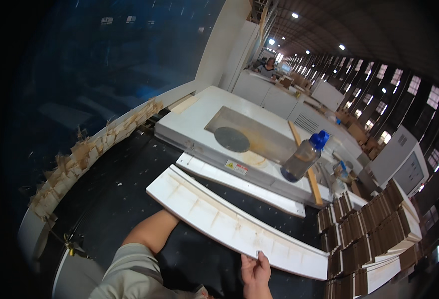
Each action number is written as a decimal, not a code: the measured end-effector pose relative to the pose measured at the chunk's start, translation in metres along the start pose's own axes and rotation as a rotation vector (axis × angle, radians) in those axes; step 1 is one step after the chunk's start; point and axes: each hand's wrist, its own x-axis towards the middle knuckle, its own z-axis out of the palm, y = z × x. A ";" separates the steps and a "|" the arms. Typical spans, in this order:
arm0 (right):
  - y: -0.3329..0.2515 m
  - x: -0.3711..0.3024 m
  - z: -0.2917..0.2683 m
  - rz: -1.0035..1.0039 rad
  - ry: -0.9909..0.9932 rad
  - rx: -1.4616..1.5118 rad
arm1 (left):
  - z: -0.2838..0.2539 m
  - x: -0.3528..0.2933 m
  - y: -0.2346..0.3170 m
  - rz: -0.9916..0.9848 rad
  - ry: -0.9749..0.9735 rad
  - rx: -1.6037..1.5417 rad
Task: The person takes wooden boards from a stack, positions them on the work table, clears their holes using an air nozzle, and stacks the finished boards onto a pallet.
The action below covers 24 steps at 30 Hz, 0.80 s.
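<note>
Head view shows a curved white panel (pixel 229 224) held over the black table (pixel 117 182), its near edge clamped in the right hand (pixel 256 273), while the left hand, whose grip I cannot tell, hides beneath, probably for balanced support.

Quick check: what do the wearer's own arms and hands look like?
The left arm wears a loose, pale grey sleeve ending near the elbow, bare beyond it. The right hand is ungloved; the left hand is hidden.
</note>
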 end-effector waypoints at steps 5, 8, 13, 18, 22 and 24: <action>-0.011 -0.013 0.001 0.105 0.060 0.256 | 0.085 0.022 -0.091 -0.126 0.219 0.429; -0.023 -0.013 -0.001 0.160 0.140 0.482 | 0.091 0.040 -0.086 -0.152 0.233 0.462; -0.035 -0.013 0.021 0.182 0.237 0.660 | 0.073 0.053 -0.075 -0.099 0.118 0.370; -0.017 -0.012 -0.001 0.195 0.073 0.702 | 0.074 0.013 -0.082 0.082 0.409 0.639; -0.015 -0.016 -0.011 0.211 0.120 0.712 | 0.068 -0.015 -0.039 0.087 0.280 0.435; -0.017 -0.019 -0.015 0.229 0.110 0.718 | 0.060 -0.024 -0.024 0.080 0.243 0.386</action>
